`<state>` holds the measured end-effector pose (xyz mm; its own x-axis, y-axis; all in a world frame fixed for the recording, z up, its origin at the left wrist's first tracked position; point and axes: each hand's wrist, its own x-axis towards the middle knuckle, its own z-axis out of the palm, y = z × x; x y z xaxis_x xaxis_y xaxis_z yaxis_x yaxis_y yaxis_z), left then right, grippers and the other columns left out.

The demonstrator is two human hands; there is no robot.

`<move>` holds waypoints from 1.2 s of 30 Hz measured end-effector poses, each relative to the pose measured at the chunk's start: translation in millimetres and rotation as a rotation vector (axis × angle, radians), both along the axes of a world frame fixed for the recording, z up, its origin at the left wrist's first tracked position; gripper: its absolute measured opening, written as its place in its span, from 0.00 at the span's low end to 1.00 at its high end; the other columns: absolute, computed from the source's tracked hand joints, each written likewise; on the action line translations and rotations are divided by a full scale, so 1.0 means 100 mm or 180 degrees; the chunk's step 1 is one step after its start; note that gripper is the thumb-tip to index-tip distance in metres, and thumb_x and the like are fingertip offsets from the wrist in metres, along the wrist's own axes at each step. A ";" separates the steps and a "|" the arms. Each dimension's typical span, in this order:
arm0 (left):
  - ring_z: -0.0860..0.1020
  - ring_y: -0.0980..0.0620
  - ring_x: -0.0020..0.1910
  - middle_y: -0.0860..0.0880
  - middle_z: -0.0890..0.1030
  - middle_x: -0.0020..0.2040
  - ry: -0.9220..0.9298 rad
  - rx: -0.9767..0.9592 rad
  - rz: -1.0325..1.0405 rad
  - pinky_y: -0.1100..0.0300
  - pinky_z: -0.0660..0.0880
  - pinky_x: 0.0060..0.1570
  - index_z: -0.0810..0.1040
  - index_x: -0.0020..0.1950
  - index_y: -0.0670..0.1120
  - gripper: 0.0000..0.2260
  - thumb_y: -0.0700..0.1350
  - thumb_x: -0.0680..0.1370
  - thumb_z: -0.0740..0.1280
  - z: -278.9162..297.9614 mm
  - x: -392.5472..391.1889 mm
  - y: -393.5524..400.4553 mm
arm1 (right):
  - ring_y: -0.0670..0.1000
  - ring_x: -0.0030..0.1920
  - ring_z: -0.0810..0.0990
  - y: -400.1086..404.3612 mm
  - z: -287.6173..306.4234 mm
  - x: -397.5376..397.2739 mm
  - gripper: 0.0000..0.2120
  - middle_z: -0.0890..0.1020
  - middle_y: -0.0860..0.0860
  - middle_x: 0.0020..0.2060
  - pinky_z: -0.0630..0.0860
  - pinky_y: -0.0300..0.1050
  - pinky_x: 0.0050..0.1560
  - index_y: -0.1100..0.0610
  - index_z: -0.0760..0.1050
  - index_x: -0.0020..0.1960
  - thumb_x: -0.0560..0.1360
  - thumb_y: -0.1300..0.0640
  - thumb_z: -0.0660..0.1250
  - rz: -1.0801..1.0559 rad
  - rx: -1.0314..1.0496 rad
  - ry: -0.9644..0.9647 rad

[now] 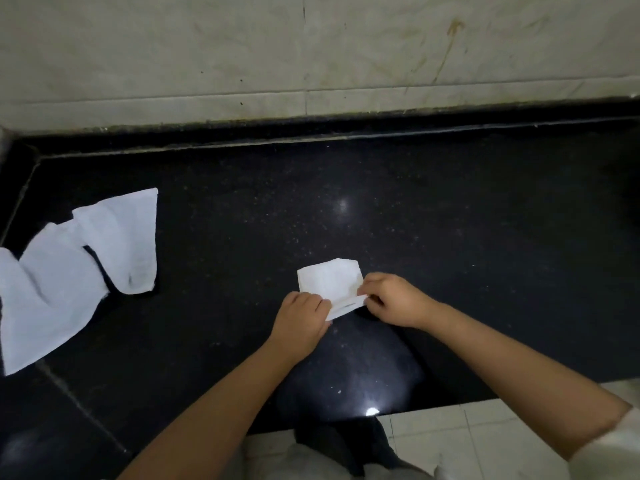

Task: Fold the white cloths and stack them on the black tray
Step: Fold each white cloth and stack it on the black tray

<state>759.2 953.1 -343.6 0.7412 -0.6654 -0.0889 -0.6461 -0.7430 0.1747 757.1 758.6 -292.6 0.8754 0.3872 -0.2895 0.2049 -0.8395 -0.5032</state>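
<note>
We see no tray in view — the folded cloth point(329, 282) lies on the black counter point(450, 254), mid-scene. Left hand point(300, 320) pinches its near-left edge; right hand point(391, 299) pinches the near-right corner, fingers curled. Unfolded cloths point(69, 268) lie crumpled at the far-left edge. Bare counter stretches right and far, up to the wall point(311, 46).

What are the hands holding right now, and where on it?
Both hands pinch the small folded cloth along its near edge: left hand at the near-left corner, right hand at the near-right corner, lifting that flap.
</note>
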 end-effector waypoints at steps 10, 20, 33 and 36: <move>0.79 0.54 0.32 0.52 0.81 0.36 -0.0030 -0.0483 -0.1319 0.65 0.75 0.30 0.71 0.51 0.49 0.10 0.47 0.74 0.55 0.91 -0.25 -1.74 | 0.42 0.35 0.76 -1.82 0.79 -1.15 0.15 0.73 0.47 0.38 0.70 0.28 0.37 0.49 0.73 0.38 0.74 0.69 0.61 -0.1696 0.0715 0.0273; 0.74 0.41 0.57 0.44 0.70 0.62 0.0827 -0.0408 -0.1917 0.52 0.70 0.55 0.66 0.65 0.44 0.14 0.47 0.82 0.52 1.60 -1.68 -4.81 | 0.41 0.39 0.77 -4.17 1.26 -3.21 0.09 0.79 0.51 0.39 0.66 0.30 0.38 0.59 0.79 0.47 0.67 0.65 0.72 -0.3177 0.0020 -0.0779; 0.78 0.42 0.47 0.42 0.76 0.51 -0.0898 -0.0695 -0.2726 0.53 0.74 0.40 0.77 0.54 0.41 0.24 0.58 0.77 0.51 2.49 -1.64 -7.50 | 0.55 0.46 0.76 -6.85 2.16 -3.35 0.04 0.77 0.57 0.42 0.70 0.48 0.47 0.58 0.74 0.44 0.75 0.58 0.63 -0.2487 -0.1181 -0.1263; 0.75 0.45 0.54 0.43 0.77 0.54 -0.0827 -0.0946 -0.2404 0.55 0.71 0.50 0.76 0.58 0.41 0.14 0.48 0.79 0.61 2.78 -1.33 -8.21 | 0.50 0.42 0.72 -7.57 2.49 -3.02 0.03 0.78 0.55 0.40 0.67 0.44 0.43 0.59 0.77 0.44 0.73 0.61 0.65 -0.2484 -0.1070 -0.1629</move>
<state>625.7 131.6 -65.2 0.0618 -0.9582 0.2792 -0.9965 -0.0434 0.0719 455.1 1.3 -43.5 0.9002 -0.3839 0.2055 -0.3400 -0.9145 -0.2193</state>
